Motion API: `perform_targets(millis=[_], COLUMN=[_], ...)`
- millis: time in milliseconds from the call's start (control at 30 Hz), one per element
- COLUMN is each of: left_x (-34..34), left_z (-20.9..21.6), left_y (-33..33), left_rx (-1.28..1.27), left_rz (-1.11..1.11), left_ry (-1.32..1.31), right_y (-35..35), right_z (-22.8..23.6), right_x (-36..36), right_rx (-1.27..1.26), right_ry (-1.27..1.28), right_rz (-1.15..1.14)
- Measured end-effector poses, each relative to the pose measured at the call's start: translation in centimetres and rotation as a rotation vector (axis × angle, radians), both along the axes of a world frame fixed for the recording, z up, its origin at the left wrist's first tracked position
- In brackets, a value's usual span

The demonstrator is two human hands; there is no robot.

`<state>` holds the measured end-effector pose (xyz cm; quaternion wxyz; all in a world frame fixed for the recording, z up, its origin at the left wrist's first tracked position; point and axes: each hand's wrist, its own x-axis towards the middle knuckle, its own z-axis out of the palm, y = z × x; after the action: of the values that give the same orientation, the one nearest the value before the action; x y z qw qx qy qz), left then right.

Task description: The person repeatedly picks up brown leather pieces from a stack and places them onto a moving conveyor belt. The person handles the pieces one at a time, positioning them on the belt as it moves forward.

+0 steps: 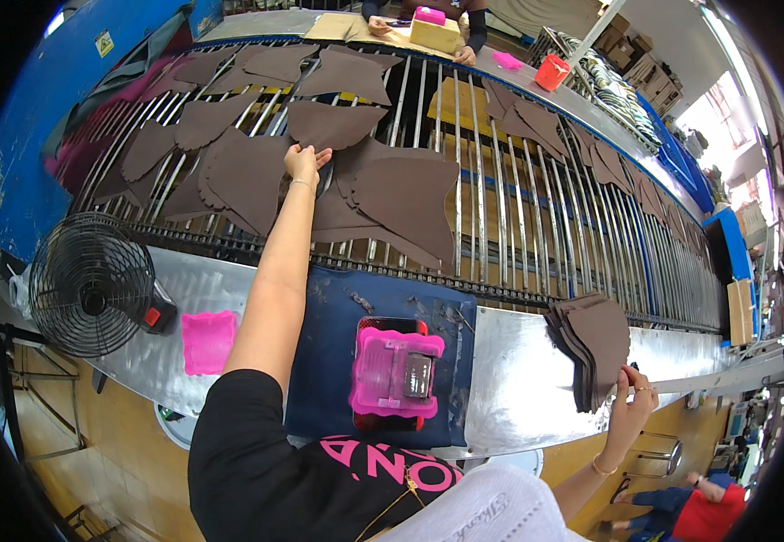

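the left hand [306, 164] reaches out over the metal bars [479, 181]. its fingers are bent at the near edge of a brown piece [336, 125]. i cannot tell if they pinch it or only touch it. that piece lies on the bars, with other brown pieces [407, 185] close around it.

the right hand [631, 402] has its thumb and fingers closed on the low corner of a brown stack [602, 339], over the right part of the metal table [511, 375].

the flat pieces overlap, so a pull on one might drag its neighbor along. a soft corner could dip into a gap between the bars and get bent. the stack is fanned out and held at just one corner, so a loose grip might let some slide off the front edge. if the fan [92, 298] is on, it could flip a thin piece, but i cannot tell.
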<state>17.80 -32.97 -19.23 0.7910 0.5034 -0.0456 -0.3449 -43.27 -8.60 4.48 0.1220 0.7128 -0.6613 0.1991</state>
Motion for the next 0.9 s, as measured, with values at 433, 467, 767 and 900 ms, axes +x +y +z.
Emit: perform_targets(millis=[433,467,767,900], left_x=[-0.6,-1.7,-8.4,-9.9], left_z=[5.9,6.9,13.3,13.7], left_y=[6.0,6.7,18.0,21.7], left_rx=[-0.017,-0.032,0.033,0.076], left_rz=[-0.399,-0.423,-0.71,-0.656], left_ry=[-0.205,-0.21,-0.41,-0.438], right_y=[-2.8,-3.5,-5.1,-5.2], right_z=[-8.4,-11.0,-20.5,-18.7], right_x=[-11.3,-15.0,-21.3,-16.4], right_rx=[-0.003,0.025,0.183,0.152], right_ry=[-0.399,-0.398,-0.282,-0.194], right_rz=[-0.16,-0.316,-0.807,-0.923])
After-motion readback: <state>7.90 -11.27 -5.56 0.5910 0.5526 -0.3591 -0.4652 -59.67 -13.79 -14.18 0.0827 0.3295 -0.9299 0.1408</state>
